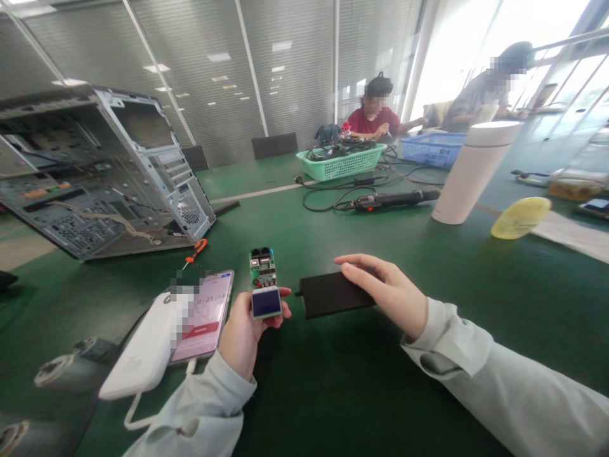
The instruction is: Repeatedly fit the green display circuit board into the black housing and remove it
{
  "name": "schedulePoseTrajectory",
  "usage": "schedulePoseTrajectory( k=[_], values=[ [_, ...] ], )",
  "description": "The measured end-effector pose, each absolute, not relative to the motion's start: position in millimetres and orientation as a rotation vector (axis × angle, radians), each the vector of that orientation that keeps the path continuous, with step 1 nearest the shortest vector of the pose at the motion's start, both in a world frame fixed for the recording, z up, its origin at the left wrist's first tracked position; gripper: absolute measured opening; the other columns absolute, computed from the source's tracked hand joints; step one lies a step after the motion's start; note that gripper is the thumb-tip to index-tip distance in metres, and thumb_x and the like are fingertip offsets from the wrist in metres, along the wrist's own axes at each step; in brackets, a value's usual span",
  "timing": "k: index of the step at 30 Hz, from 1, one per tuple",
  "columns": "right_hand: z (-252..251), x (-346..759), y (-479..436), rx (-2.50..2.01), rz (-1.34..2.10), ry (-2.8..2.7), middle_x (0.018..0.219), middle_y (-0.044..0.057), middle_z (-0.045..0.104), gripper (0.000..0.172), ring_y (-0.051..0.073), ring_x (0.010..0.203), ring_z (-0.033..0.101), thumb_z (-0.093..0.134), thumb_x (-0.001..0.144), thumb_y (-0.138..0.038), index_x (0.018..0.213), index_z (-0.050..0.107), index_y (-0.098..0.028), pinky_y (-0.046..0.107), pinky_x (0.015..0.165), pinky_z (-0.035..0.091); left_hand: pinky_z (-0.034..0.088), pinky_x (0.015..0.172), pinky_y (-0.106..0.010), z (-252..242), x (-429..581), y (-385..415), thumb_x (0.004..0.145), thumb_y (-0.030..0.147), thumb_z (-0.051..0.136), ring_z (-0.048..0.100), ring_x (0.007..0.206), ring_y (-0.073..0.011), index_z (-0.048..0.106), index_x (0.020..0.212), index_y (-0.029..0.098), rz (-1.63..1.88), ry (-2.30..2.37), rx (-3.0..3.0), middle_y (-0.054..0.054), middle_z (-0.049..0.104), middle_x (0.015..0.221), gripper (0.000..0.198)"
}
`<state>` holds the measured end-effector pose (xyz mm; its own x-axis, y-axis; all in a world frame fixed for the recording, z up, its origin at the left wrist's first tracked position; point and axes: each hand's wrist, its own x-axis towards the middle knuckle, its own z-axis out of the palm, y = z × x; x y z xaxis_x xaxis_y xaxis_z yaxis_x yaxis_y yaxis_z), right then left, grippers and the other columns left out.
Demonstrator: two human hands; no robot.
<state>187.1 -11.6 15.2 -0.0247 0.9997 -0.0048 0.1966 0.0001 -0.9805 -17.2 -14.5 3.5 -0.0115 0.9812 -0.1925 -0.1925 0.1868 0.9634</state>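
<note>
A green circuit board (264, 279) with a small dark display at its near end rests in my left hand (245, 324), whose fingers wrap around that end. The board's top side faces up, showing black and silver parts. To the right, my right hand (392, 285) grips the right end of a flat black rectangular pack (328, 295). Its thumb lies on the pack's top, and some fingers are hidden. A short dark stub sticks out of the pack's left side. A small gap separates the pack from the left fingertips.
A phone (207, 317), white power bank (143, 349) and orange screwdriver (196, 249) lie left, before an open computer case (109, 171). Beyond are an electric screwdriver (390, 200), pink tumbler (473, 174), yellow object (521, 218), green basket (340, 165) and blue basket (431, 149). Two people sit behind.
</note>
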Motion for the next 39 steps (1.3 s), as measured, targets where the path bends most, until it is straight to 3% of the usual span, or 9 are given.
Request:
schedulePoseTrajectory(
  k=[3,6,10,20,23,26,31,35,39],
  values=[
    [24,185,-10,-1.419,1.376,-1.043,0.088,0.006,0.058,0.035,0.012,0.075,0.054,0.047,0.09,-0.042,0.095,0.061,-0.011,0.019,0.06,0.042,0.037,0.048,-0.024,4,-17,-15,0.078,0.031,0.032,0.047,0.048,-0.0142,0.069,0.074,0.007,1.154,1.181,0.919,-0.008,0.062,0.053,0.044],
    [30,179,-14,-1.369,1.721,-0.768,0.085,0.006,0.057,0.041,0.008,0.058,0.051,0.033,0.098,-0.045,0.108,0.056,-0.012,0.017,0.05,0.039,0.037,0.049,-0.024,4,-17,-16,0.079,0.031,0.033,0.048,0.049,-0.014,0.069,0.075,0.007,1.153,1.174,0.941,-0.008,0.063,0.055,0.044],
    [31,174,-20,-1.088,2.077,-0.634,0.088,0.006,0.057,0.042,0.012,0.071,0.06,0.023,0.101,-0.043,0.122,0.045,-0.014,0.018,0.059,0.047,0.037,0.049,-0.024,3,-18,-15,0.078,0.031,0.036,0.049,0.049,-0.0141,0.069,0.075,0.008,1.139,1.163,0.962,-0.007,0.063,0.055,0.04],
    [21,178,-18,-0.842,2.332,-0.611,0.074,0.005,0.051,0.052,0.012,0.063,0.057,0.002,0.099,-0.033,0.125,0.042,-0.012,0.022,0.057,0.048,0.037,0.048,-0.024,3,-18,-13,0.076,0.032,0.038,0.048,0.048,-0.014,0.068,0.075,0.008,1.138,1.169,0.926,-0.007,0.063,0.054,0.038],
    [17,186,-23,-1.031,2.063,-0.908,0.087,0.007,0.052,0.045,0.012,0.07,0.055,0.023,0.097,-0.045,0.12,0.044,-0.013,0.022,0.06,0.048,0.037,0.049,-0.024,3,-19,-14,0.076,0.032,0.036,0.047,0.048,-0.0144,0.068,0.076,0.008,1.136,1.173,0.934,-0.007,0.063,0.055,0.04],
    [10,216,-26,-1.285,1.332,-1.482,0.102,0.01,0.052,0.055,0.018,0.087,0.053,0.051,0.081,-0.055,0.117,0.049,-0.014,0.029,0.071,0.05,0.038,0.049,-0.025,3,-19,-14,0.075,0.033,0.036,0.048,0.05,-0.0154,0.068,0.076,0.007,1.149,1.163,0.933,-0.008,0.063,0.055,0.041],
    [-7,323,-31,-1.714,0.096,-1.761,0.103,0.014,0.051,0.058,0.028,0.096,0.05,0.043,0.076,-0.058,0.111,0.051,-0.013,0.05,0.092,0.039,0.038,0.05,-0.026,4,-19,-16,0.075,0.034,0.04,0.05,0.052,-0.0167,0.068,0.075,0.006,1.158,1.113,0.907,-0.01,0.064,0.057,0.039],
    [-27,424,-41,-2.059,-0.165,-1.631,0.102,0.019,0.05,0.063,0.036,0.1,0.048,0.041,0.069,-0.065,0.104,0.049,-0.013,0.054,0.091,0.037,0.038,0.052,-0.027,7,-18,-17,0.075,0.034,0.04,0.051,0.054,-0.0179,0.068,0.08,0.005,1.125,1.081,0.891,-0.012,0.064,0.059,0.041],
    [-48,495,-49,-2.12,-0.274,-1.622,0.095,0.017,0.049,0.054,0.04,0.095,0.047,0.04,0.074,-0.068,0.098,0.048,-0.02,0.055,0.082,0.038,0.039,0.053,-0.027,8,-18,-19,0.076,0.033,0.039,0.051,0.056,-0.0175,0.069,0.085,0.005,1.095,1.053,0.851,-0.011,0.066,0.063,0.042]
  ],
)
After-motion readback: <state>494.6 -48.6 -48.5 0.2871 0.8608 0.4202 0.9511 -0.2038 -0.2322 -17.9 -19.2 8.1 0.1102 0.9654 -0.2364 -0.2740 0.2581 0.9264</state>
